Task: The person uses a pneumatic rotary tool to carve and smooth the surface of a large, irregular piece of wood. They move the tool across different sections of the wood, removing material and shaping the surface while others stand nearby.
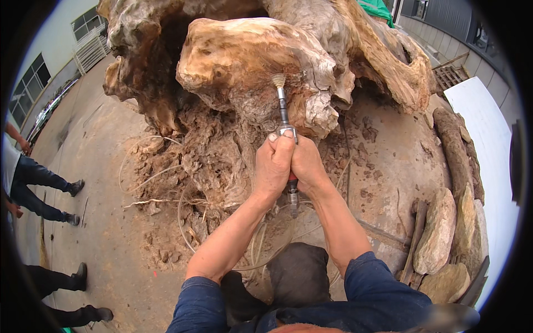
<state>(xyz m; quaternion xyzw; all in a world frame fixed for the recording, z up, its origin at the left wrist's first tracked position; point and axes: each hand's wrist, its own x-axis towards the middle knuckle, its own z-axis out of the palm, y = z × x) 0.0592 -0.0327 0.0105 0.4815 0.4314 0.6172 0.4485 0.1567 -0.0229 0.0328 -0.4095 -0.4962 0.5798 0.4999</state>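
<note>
Both of my hands are closed round a slim air-powered grinder [283, 114], held out in front of me. My left hand [273, 164] wraps its body from the left, the thumb lying along the top. My right hand [308, 162] grips the same body from the right, pressed against the left one. At the tool's far end a small brass-coloured wire brush [278, 80] meets the face of a huge gnarled tree root [239, 53]. The wood there is reddish brown and rough. The tool's rear end, with its hose fitting, sticks out below my hands.
A pale hose [181, 222] loops over ground strewn with bark crumbs and wood chips [166, 244]. Logs and stones [436, 233] lie at the right beside a white board [483, 133]. Two people's legs [41, 180] show at the left. A building [44, 61] stands behind.
</note>
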